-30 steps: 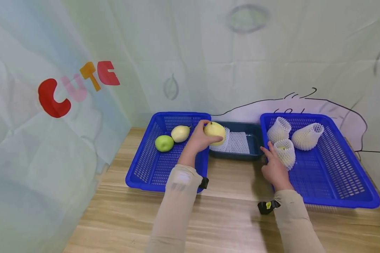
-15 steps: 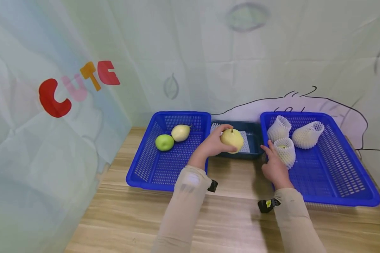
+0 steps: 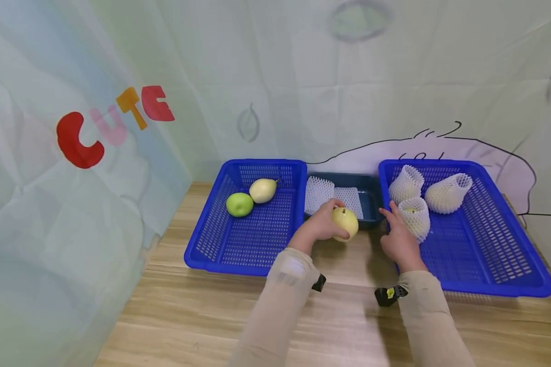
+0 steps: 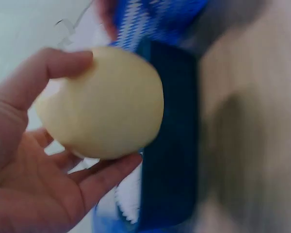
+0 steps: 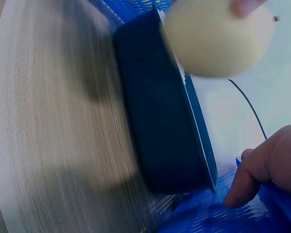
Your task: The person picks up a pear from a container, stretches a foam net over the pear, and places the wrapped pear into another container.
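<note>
A round yellow pear [image 3: 346, 225] with a short stem is held between the thumb and fingers of my left hand [image 3: 320, 223], over the front edge of a dark teal tray [image 3: 371, 201]. Seen from the left wrist, the thumb presses the bare pear [image 4: 111, 104] from one side and fingers support it from the other. My right hand [image 3: 400, 245] rests at the left rim of the right blue basket [image 3: 491, 290], fingers loosely extended, holding nothing. Beside it in that basket stands a fruit in a white foam net sleeve [image 3: 415, 220].
Flat white foam net sleeves [image 3: 320, 191] lie in the tray. A left blue basket [image 3: 202, 265] holds a green apple [image 3: 240, 205] and a pale pear [image 3: 263, 190]. Two more foam-wrapped fruits, one at the back [image 3: 447, 193], sit in the right basket. Wooden tabletop [image 3: 202, 316] lies in front.
My left hand has carried the yellow pear from the left basket's right rim rightward and toward me, across the tray. The right hand has stayed at the right basket's rim.
</note>
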